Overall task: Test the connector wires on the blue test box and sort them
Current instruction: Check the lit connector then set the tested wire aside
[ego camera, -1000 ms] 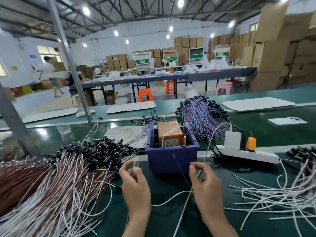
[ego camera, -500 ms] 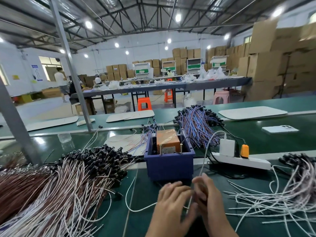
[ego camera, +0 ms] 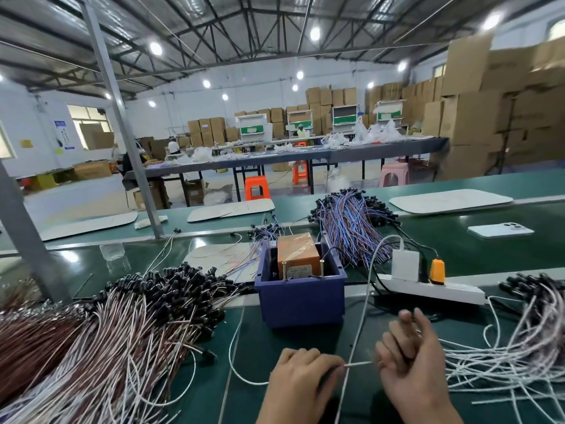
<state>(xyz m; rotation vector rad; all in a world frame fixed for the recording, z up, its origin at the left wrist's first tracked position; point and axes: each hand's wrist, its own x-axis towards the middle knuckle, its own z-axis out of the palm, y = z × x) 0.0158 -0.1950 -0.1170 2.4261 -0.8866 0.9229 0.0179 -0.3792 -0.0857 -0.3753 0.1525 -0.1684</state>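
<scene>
Head view, and straight to the blue test box (ego camera: 301, 298) standing on the green counter (ego camera: 275, 356), just beyond both hands. Inside it sits an orange unit (ego camera: 295, 252) wrapped in clear tape, with a pale label (ego camera: 301, 268) on its near face; the print is too small to read. Two metal pins (ego camera: 284, 270) stand upright at that face. Down front, the left hand (ego camera: 301, 384) has its grip closed, fingertips pinching a white wire (ego camera: 357, 364) that stretches across to the right hand (ego camera: 409, 371). That right hand has its fingers loosely raised, and I cannot tell whether its grip has the wire's end or only touches it. A big heap of white and brown wires (ego camera: 116, 338) with black connectors lies left of the box, and a looser pile of white wires (ego camera: 519, 350) lies right. Behind the box is a bundle of blue and purple wires (ego camera: 351, 228). A white power strip (ego camera: 452, 293) lies right of the box, carrying a white adapter (ego camera: 405, 264) and an orange plug (ego camera: 437, 270).
</scene>
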